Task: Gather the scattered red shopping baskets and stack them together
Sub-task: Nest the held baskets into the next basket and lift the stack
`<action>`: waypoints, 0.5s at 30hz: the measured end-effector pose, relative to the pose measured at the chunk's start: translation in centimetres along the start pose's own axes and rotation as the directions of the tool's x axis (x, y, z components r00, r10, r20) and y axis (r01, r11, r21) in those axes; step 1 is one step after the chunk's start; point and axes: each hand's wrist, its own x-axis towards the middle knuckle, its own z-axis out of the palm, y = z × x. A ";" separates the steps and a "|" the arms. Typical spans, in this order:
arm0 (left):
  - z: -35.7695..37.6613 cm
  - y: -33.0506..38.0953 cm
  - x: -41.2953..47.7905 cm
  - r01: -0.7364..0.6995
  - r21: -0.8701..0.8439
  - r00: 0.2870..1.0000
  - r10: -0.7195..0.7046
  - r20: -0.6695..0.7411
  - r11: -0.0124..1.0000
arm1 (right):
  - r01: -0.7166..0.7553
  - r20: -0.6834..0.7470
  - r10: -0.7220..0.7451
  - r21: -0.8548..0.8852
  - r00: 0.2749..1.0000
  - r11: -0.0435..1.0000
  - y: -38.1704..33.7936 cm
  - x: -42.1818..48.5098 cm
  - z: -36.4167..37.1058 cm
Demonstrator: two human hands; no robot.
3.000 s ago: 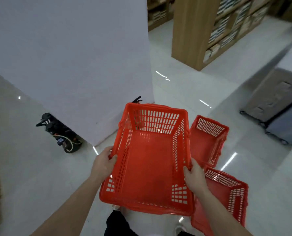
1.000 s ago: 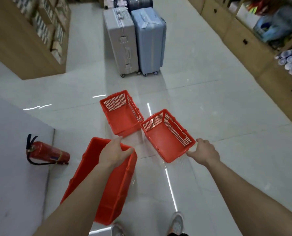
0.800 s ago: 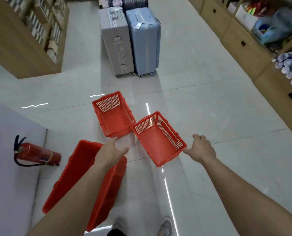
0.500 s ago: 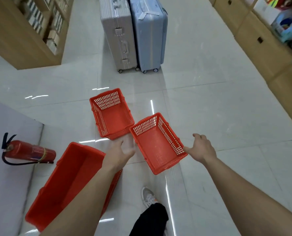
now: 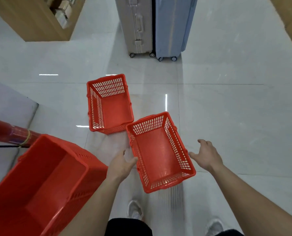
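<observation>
Three red shopping baskets stand apart on the tiled floor. The near basket [image 5: 158, 150] lies between my hands, angled a little. My left hand [image 5: 122, 165] is at its left rim, thumb touching or almost touching the edge, fingers apart. My right hand [image 5: 205, 155] hovers open just off its right rim, not touching. A second basket [image 5: 110, 103] sits just beyond, its near right corner almost meeting the near basket. The large basket [image 5: 39, 181] rests on the floor at lower left, held by neither hand.
A red fire extinguisher [image 5: 8, 132] lies on the floor at the left by a white panel [image 5: 5, 103]. Two upright suitcases, beige [image 5: 135, 24] and blue [image 5: 170, 26], stand ahead. A wooden shelf [image 5: 34, 19] is at upper left. My shoes [image 5: 135, 210] are below.
My left hand let go of the large basket, which now sits on the floor at the left. Both hands have closed in on the near basket's two sides as I stepped closer.
</observation>
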 end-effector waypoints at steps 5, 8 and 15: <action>9.7 -3.0 6.0 0.080 -0.118 0.990 -0.093 -0.106 0.990 | 0.059 0.049 -0.060 0.022 0.997 0.998 4.8 8.5 7.0; 15.1 -5.3 9.5 0.155 -0.175 0.969 -0.184 -0.168 0.972 | 0.080 0.065 -0.081 0.012 0.995 0.997 7.4 13.2 11.3; 22.9 -9.2 14.8 0.196 -0.269 0.923 -0.271 -0.275 0.943 | 0.145 0.112 -0.157 0.107 0.981 0.984 10.5 20.7 19.1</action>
